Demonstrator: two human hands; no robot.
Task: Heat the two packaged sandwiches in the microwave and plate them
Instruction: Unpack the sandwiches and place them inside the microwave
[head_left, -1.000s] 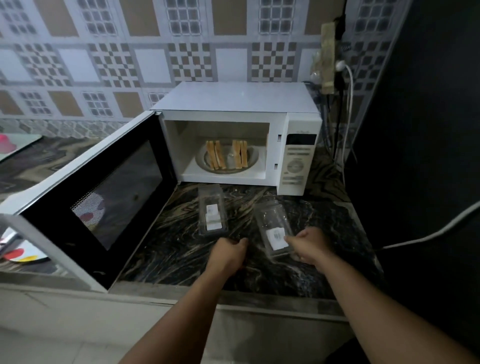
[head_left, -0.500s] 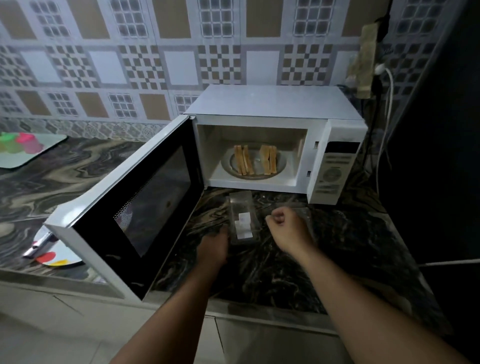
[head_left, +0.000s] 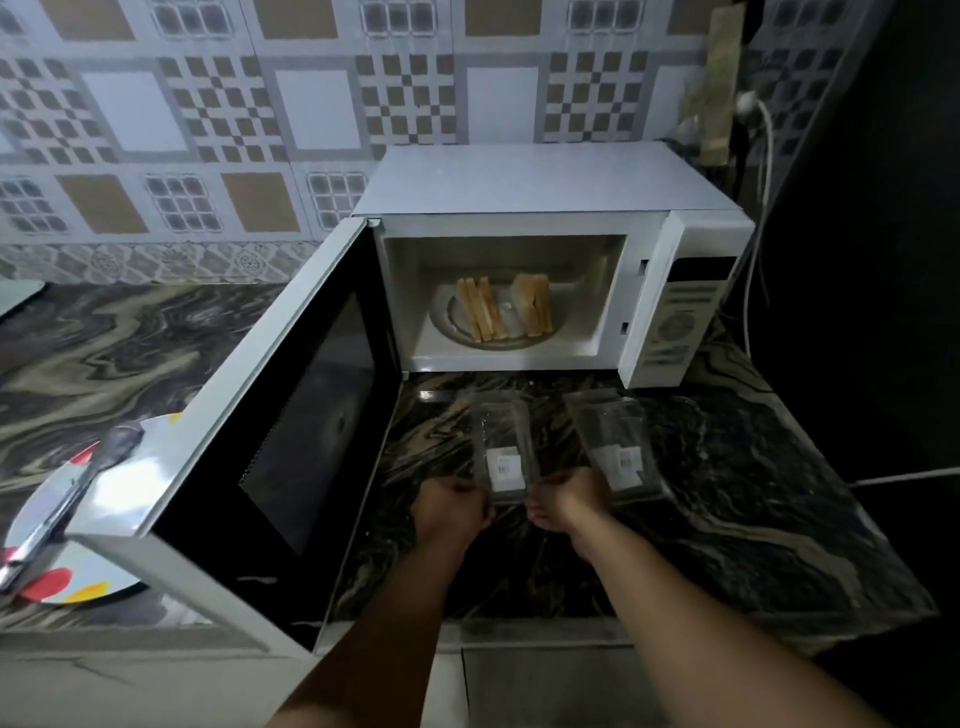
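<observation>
Both hands moved to left clear plastic sandwich box (head_left: 502, 448): left hand (head_left: 453, 512), right hand (head_left: 563, 500) gripping its near end on dark marbled bench (head_left: 737, 499).

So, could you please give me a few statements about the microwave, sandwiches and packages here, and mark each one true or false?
1. The microwave door stands open. True.
2. Both sandwiches lie inside on the turntable. True.
3. The two clear packages sit on top of the microwave. False: they lie on the counter in front of it.
4. The plate is right of the microwave. False: it sits left, behind the door.
5. The left hand and right hand are at the left package's near end. True.
</observation>
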